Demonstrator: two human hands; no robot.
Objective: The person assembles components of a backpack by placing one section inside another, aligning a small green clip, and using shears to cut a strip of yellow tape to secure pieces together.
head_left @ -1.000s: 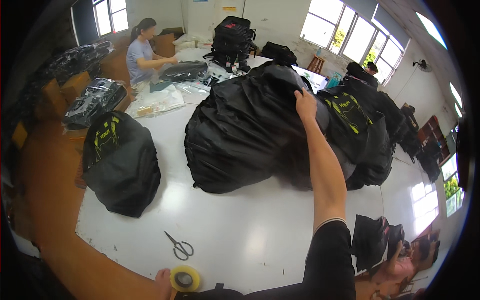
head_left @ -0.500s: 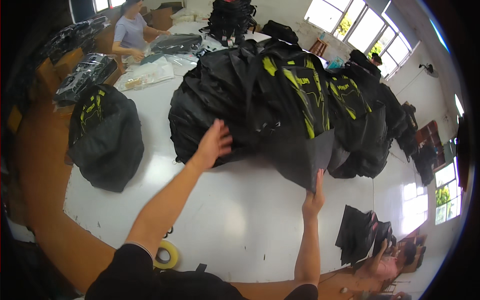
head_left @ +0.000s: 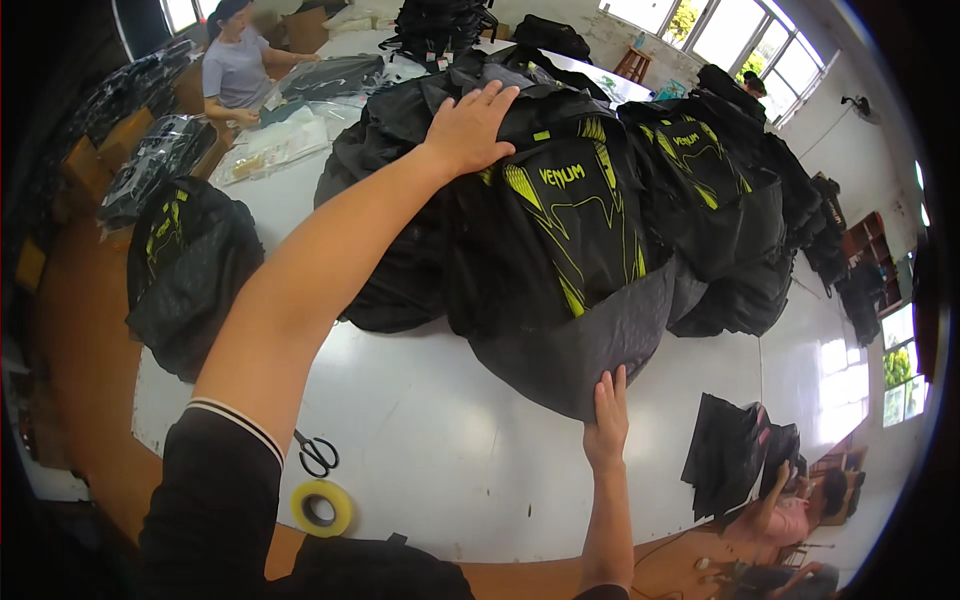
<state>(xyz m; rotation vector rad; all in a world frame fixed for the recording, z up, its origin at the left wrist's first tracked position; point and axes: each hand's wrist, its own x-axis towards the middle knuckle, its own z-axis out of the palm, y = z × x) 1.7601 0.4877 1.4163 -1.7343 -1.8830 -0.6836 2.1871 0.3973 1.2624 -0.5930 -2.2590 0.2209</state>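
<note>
A black backpack [head_left: 545, 245] with yellow-green markings and a dark grey lower panel lies across the white table in front of me, against a heap of similar bags. My left hand [head_left: 470, 130] is open, its palm down and fingers spread over the upper left part of this backpack. At the bag's lower right edge, my right hand [head_left: 608, 425] rests with its fingers stretched up against the grey panel; its thumb is not plainly seen. Another black backpack [head_left: 700, 180] with the same markings lies just to the right.
A separate black bag [head_left: 195, 280] stands at the table's left edge. Scissors [head_left: 318, 455] and a yellow tape roll [head_left: 322, 508] lie near me. Dark fabric pieces [head_left: 725, 455] sit at the right, beside a seated person [head_left: 785, 515]. Another person [head_left: 238, 65] stands far left by plastic-wrapped bags.
My left hand has moved up and onto the backpack's upper part. The backpack now lies flatter with its front facing me, its lower edge nearer; my right hand has shifted slightly down and left.
</note>
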